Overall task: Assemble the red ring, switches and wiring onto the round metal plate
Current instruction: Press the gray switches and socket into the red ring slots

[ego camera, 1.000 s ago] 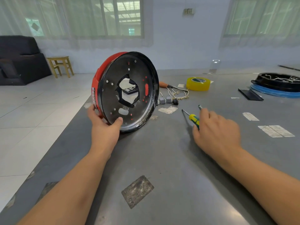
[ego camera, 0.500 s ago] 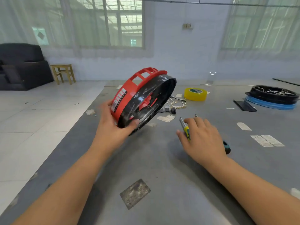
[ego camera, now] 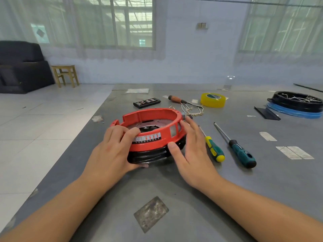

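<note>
mostly the red ring (ego camera: 153,126) sat on the black plate (ego camera: 153,155) at the table's (ego camera: 192,198) centre. the left hand (ego camera: 111,152) gripped its 8 o'clock side, hiding that rim; the right hand (ego camera: 190,151), fingers straight, touched 3 o'clock. wires (ego camera: 192,110) lay tangled at 1 o'clock, details unclear.

the red ring (ego camera: 153,137) sits upright atop the black round metal plate (ego camera: 153,155), lying flat on the table.

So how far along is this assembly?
Done: the red ring sits on the round plate, flat on the table. In hand: the left hand grips it, the right hand steadies it. Left: the loose wiring behind; both screwdrivers lie untouched.
</note>
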Available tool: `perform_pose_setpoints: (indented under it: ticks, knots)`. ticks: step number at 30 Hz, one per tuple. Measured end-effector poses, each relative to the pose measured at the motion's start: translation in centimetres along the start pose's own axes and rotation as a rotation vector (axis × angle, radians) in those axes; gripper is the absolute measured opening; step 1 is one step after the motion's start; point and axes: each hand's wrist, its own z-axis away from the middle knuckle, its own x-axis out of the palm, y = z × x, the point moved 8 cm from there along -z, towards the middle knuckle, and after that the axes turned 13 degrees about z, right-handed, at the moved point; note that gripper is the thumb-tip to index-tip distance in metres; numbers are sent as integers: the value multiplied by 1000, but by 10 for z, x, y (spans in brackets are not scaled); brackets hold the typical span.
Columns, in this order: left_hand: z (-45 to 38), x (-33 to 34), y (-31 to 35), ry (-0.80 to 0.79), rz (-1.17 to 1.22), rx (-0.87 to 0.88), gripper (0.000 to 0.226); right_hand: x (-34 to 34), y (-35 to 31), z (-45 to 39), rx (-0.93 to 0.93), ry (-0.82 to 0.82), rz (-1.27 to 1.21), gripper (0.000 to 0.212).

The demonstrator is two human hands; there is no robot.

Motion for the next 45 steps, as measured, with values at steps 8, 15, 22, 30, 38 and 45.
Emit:
perform_pose_setpoints:
  ticks: [8,15,22,30,38,45]
  knots:
    - [7,-1,2,-140,-89,36,89,19,-10,-18,-26,-97,28,85]
    - [8,0,1,-148,-34,22,73,26,-5,-20,-89,-191,69,63]
    - [9,-17,-42,-224,223,-105,71,18,3,-25,-200,-316,24,51]
    - [5,-7,4,-72,90,47,54,13,-47,0,-475,-51,308,54]
    - [-36,-12,-6,-41,279,2,54,14,-26,-12,-400,-138,229,40]
    - [-44,19,-71,10,672,-328,45,11,-11,-27,-320,-175,81,48]
